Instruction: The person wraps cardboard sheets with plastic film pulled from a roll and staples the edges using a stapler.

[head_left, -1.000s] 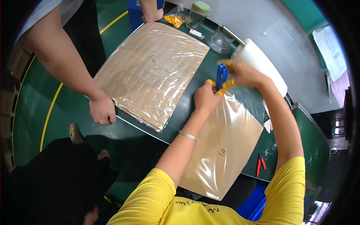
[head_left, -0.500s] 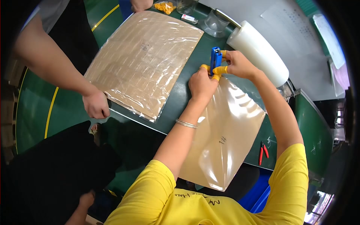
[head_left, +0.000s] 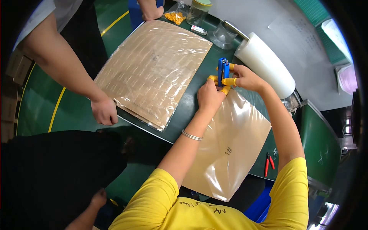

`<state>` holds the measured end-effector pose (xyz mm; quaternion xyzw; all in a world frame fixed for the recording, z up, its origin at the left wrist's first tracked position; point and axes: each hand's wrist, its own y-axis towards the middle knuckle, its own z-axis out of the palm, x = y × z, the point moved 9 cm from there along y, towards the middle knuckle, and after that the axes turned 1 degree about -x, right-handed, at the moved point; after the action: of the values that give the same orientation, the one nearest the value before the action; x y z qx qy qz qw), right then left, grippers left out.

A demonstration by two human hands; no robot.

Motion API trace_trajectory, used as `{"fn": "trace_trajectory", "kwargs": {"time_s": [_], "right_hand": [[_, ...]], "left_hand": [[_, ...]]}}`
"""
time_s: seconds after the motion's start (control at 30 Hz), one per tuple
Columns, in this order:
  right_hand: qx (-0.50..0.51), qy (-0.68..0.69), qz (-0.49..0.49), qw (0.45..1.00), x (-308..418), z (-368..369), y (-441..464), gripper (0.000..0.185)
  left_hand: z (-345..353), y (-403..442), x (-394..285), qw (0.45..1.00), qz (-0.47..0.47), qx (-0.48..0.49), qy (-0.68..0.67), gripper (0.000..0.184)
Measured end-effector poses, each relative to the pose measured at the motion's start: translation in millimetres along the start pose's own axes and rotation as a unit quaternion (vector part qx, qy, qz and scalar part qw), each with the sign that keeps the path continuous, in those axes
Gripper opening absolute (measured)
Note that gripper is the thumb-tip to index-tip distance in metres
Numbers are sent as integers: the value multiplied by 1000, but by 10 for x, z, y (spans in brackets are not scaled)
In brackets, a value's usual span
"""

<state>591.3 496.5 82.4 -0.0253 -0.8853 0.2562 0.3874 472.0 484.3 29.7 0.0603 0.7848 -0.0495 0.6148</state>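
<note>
My right hand (head_left: 247, 78), with yellow finger cots, grips a blue stapler (head_left: 224, 69) that stands nearly upright over the table. Just below it, my left hand (head_left: 210, 95), also in yellow finger cots, is closed on the gathered top of a clear plastic bag (head_left: 240, 132). Inside that bag lies a brown cardboard sheet marked "1#". The stapler's lower end is right at the fingertips of my left hand; whether its jaws touch the plastic is hidden.
A larger plastic-wrapped cardboard piece (head_left: 153, 73) lies to the left, beside another person's fists (head_left: 104, 111). Toward the back are a bag of orange pieces (head_left: 175, 17), a glass jar (head_left: 197, 13) and a plastic film roll (head_left: 265, 65). Red-handled pliers (head_left: 269, 165) lie at right.
The view has shifted, so most things sit slightly lower in it. My hands keep the same hold on the stapler and bag.
</note>
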Motion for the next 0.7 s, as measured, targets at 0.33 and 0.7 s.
{"fn": "trace_trajectory", "kwargs": {"time_s": [0.33,0.7], "right_hand": [[-63,-74,-26,995,-51,-7,-3,39],[-74,-81,-18,994,207,-60,-179,51]], "left_hand": [[30,37,44,1000,1,-3,17,33],[-20,-39,-40,1000,14,2,24,43]]}}
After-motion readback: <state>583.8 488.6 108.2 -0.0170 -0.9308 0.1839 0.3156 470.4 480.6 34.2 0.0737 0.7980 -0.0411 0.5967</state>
